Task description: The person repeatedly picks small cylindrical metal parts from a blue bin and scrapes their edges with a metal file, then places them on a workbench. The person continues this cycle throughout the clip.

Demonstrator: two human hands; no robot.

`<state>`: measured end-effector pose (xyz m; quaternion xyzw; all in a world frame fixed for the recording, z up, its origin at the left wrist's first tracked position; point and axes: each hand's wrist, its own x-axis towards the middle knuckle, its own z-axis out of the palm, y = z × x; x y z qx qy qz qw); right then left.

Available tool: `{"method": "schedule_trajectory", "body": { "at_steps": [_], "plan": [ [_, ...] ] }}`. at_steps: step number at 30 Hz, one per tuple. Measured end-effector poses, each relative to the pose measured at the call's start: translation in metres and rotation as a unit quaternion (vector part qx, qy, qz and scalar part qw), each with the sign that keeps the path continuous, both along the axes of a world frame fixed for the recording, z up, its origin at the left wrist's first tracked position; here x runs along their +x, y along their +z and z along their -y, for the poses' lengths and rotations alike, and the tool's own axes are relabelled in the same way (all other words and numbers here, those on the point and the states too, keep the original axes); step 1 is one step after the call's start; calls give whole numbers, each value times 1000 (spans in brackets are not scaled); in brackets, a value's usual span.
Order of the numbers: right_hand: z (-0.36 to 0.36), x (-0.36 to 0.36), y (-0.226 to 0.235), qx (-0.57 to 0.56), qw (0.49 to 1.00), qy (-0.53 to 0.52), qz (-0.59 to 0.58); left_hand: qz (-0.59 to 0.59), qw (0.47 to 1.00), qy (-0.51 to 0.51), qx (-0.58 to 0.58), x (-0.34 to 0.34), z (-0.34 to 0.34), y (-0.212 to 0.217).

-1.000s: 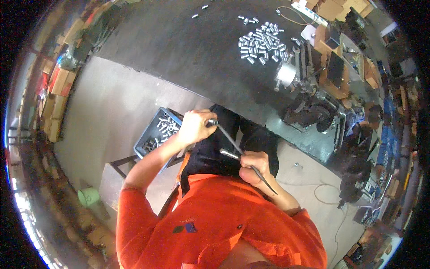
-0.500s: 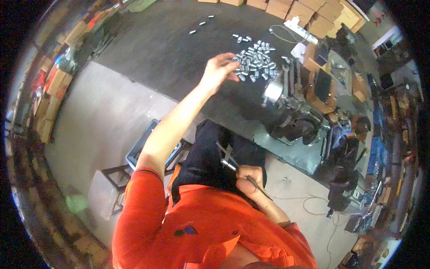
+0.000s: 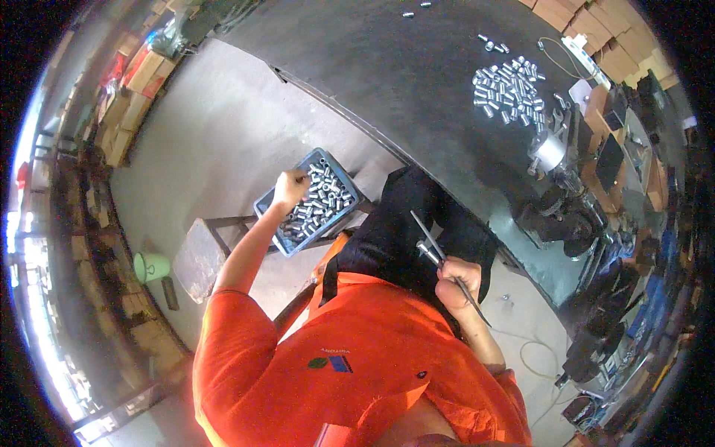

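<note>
My left hand (image 3: 290,188) is at the left rim of a blue plastic bin (image 3: 266,201), its fingers curled down toward the shiny metal sleeves (image 3: 324,197) that fill it. The fingertips are hidden, so whether a piece is in them does not show. My right hand (image 3: 458,281), in front of my lap, is closed round a long thin metal bar (image 3: 427,227) that slants past both sides of the fist. A short shiny cylinder (image 3: 429,253) sticks out beside the bar, above the same fist.
Across the dark workbench (image 3: 357,67) lies a pile of similar metal sleeves (image 3: 510,89), with a few strays farther off. A bench vise (image 3: 558,216) stands at the right, near wrenches and a white power strip (image 3: 585,59). A stool (image 3: 199,257) is by the bin.
My left hand has moved from the pile on the bench down and left to the bin. The view has shifted left, showing the bin fully. My right hand keeps its hold.
</note>
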<state>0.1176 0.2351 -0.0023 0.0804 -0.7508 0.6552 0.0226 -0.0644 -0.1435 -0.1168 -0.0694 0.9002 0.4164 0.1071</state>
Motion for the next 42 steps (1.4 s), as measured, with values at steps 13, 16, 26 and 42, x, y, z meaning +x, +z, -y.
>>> {"method": "schedule_trajectory", "body": {
  "at_steps": [13,16,26,42],
  "plan": [
    [6,5,-9,-8,999,14,34,34,985,-27,-166,-13,-6,-67],
    [9,6,-3,19,1000,-1,23,23,986,-71,-152,-7,-1,-60],
    [15,-12,7,45,996,72,-19,35,953,-205,219,74,-115,111],
    [15,-15,3,51,996,77,12,-118,888,-435,93,77,-156,152]
  ]
}}
